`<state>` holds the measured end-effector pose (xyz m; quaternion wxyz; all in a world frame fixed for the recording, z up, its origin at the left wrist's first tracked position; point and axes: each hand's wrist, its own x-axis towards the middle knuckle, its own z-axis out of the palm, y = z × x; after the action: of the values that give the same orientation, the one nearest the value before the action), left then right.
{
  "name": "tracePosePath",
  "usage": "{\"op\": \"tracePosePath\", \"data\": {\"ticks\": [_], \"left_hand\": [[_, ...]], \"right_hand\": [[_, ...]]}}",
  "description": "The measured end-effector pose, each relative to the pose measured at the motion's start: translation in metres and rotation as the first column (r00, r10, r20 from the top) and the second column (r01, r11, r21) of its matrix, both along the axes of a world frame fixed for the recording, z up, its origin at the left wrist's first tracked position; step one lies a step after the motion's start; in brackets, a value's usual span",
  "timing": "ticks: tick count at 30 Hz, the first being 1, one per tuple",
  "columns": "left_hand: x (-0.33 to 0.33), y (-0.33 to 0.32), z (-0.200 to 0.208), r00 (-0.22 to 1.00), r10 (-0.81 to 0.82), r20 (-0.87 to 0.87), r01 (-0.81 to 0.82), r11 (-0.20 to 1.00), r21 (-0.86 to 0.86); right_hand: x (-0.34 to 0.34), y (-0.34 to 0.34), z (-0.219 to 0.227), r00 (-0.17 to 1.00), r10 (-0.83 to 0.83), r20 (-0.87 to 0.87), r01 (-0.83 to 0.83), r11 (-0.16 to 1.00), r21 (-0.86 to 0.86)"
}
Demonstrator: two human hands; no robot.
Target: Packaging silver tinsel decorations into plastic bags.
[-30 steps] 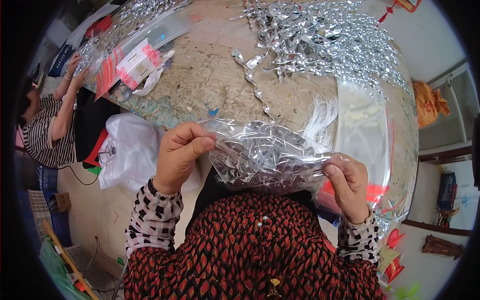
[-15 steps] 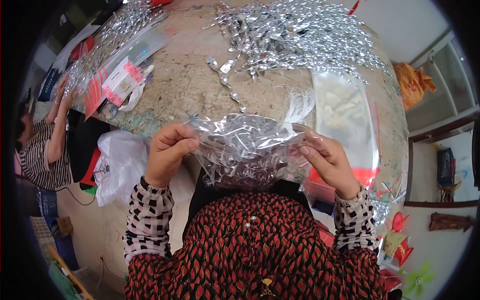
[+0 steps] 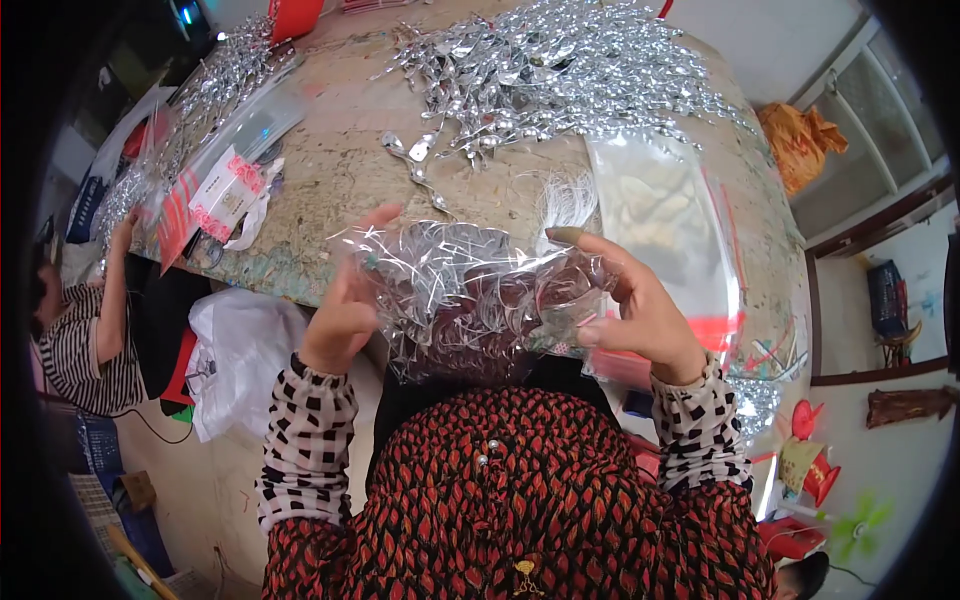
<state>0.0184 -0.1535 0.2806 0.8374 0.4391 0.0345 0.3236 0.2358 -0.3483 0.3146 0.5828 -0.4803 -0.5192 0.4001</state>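
A clear plastic bag point(image 3: 470, 290), shiny and crinkled, with thin silvery strands showing through it, is held up over my lap at the table's near edge. My left hand point(image 3: 345, 310) grips its left side, slightly blurred, with one finger pointing up beside the film. On the opposite side my right hand point(image 3: 650, 315) supports it, the forefinger along the top and the thumb lower down. Just beyond the bag lie a bundle of thin white threads point(image 3: 567, 205) and a short silver strand with flat shiny pieces point(image 3: 418, 165).
A heap of silver strands point(image 3: 560, 75) covers the table's far side. Flat clear bags with red edges point(image 3: 665, 220) lie at right. At left are a pink-and-white packet point(image 3: 228, 197), a white plastic sack point(image 3: 240, 345) and another person in a striped top point(image 3: 85, 335) handling silver strands.
My fingers have shifted on the bag: the left forefinger has lifted, and the right thumb and forefinger are farther apart. The bag has bunched up and its contents show more fully.
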Motion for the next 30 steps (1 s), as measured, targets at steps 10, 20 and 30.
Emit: {"op": "tracePosePath", "data": {"ticks": [10, 20, 30], "left_hand": [[-0.004, 0.01, -0.014, 0.903, -0.058, -0.426, 0.118, 0.986, 0.116], [-0.002, 0.0, -0.009, 0.924, -0.12, -0.363, 0.164, 0.982, 0.096], [-0.009, -0.011, -0.026, 0.96, -0.097, -0.262, 0.047, 0.98, -0.191]], "right_hand": [[-0.014, 0.018, -0.024, 0.949, -0.198, -0.246, 0.155, 0.971, -0.184], [-0.014, 0.003, 0.017, 0.762, -0.534, 0.367, 0.339, 0.812, 0.475], [-0.107, 0.053, -0.056, -0.208, -0.529, 0.823, 0.074, 0.83, 0.553]]}}
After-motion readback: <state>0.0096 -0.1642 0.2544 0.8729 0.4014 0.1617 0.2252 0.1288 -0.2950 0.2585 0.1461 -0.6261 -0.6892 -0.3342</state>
